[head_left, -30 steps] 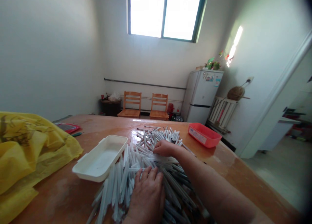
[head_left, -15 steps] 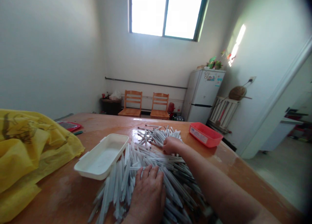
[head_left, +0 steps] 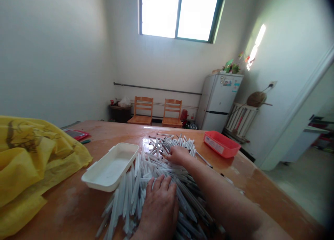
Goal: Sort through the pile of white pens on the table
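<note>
Many thin whitish plastic sticks, like pen parts, lie in a large loose pile [head_left: 133, 188] at the middle of the table. My left hand [head_left: 160, 201] rests palm down on the near part of this pile, its fingers slightly apart. Farther out, my right hand [head_left: 179, 155] reaches into the far side of the pile with curled fingers pressed together; what they hold is too small to name. Beyond it are thinner sticks with dark tips [head_left: 182, 141]. An open cream tray [head_left: 112, 168] stands left of the pile, and a red tray [head_left: 221, 144] stands to the right.
A crumpled yellow plastic bag [head_left: 39, 163] covers the left side of the wooden table [head_left: 65, 205]. Behind it lies a red flat object [head_left: 77, 134]. Two wooden chairs [head_left: 141, 119] and a grey fridge [head_left: 217, 101] stand beyond the table.
My right hand has moved slightly left and down into the pile. Some dark-tipped sticks now show to the right of it and beside my forearm. My left hand stays in place.
</note>
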{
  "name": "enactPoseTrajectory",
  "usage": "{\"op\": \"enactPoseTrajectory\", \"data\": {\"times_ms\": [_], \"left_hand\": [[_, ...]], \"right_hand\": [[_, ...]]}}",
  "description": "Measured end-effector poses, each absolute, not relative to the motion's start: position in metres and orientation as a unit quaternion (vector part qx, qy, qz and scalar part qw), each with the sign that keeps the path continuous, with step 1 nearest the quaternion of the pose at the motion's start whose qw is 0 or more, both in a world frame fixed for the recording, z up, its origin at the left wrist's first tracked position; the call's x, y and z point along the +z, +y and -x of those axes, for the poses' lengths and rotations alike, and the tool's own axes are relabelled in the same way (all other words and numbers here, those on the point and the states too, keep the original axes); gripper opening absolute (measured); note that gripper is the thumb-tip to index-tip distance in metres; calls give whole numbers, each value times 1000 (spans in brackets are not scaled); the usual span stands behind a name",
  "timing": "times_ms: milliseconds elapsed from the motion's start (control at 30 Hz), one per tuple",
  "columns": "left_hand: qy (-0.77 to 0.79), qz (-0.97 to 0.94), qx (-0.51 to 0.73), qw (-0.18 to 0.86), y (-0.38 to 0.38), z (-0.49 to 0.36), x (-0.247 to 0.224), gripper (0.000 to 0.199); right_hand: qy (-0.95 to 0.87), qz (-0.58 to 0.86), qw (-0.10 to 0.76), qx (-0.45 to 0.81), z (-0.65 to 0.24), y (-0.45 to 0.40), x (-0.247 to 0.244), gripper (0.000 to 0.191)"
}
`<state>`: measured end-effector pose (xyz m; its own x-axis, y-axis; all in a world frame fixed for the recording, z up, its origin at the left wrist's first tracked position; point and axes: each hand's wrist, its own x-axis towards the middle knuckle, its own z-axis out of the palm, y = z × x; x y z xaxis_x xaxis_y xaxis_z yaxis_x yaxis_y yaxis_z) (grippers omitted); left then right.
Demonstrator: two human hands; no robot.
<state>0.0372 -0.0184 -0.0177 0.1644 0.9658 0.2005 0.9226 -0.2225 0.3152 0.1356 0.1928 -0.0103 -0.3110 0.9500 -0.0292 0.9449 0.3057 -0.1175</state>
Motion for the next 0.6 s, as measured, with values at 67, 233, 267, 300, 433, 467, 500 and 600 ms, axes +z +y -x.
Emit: {"op": "enactPoseTrajectory", "data": {"times_ms": [67,233,267,300,433,467,500,600], "left_hand": [[620,-761,181,63,-19,-37,-17,43],[616,-764,184,62,-20,-37,-20,42],[613,-765,186,63,-19,-38,-21,42],[611,-767,187,64,-19,-38,-23,42],[603,-774,182,66,-15,-39,-27,45],[601,-776,180,65,-15,-39,-28,46],[599,-778,180,64,-14,-39,-29,47],[595,-773,211,61,-11,-37,-32,49]], "right_hand": [[-805,589,17,61,-134,193,-13,40],[-792,605,23,71,-144,193,-10,33],[-791,607,29,75,-148,191,-8,34],[-789,608,37,80,-152,189,-5,33],[-786,602,87,108,-172,170,7,27],[-787,596,101,120,-177,163,10,25],[-789,588,116,134,-182,155,12,23],[-792,560,161,181,-196,125,18,18]]}}
